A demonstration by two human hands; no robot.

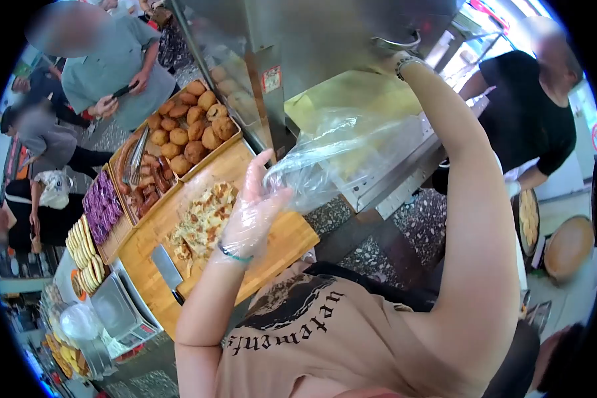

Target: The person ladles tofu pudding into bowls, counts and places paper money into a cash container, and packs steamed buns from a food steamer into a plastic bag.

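My left hand [251, 209], in a clear disposable glove, is over the wooden cutting board [292, 232]. Its thumb and fingers are at the near edge of a clear plastic bag [312, 169], which it appears to hold. Chopped, browned flatbread-like food [202, 219] is heaped on the board just beyond that hand, with a cleaver [166, 267] beside it. My right hand [386, 62] reaches far forward, a beaded bracelet at its wrist. It is close to a curved metal handle [404, 44]; its fingers are mostly hidden and blurred. Yellow sheets [358, 96] lie below it.
Trays hold round fried buns [192, 126], sausages with tongs [138, 159] and shredded purple cabbage [103, 209]. Sliced pale buns [84, 249] and a scale [121, 312] stand at left. A metal-and-glass partition [262, 99] rises ahead. People stand at left; a person in black [527, 109] is at right.
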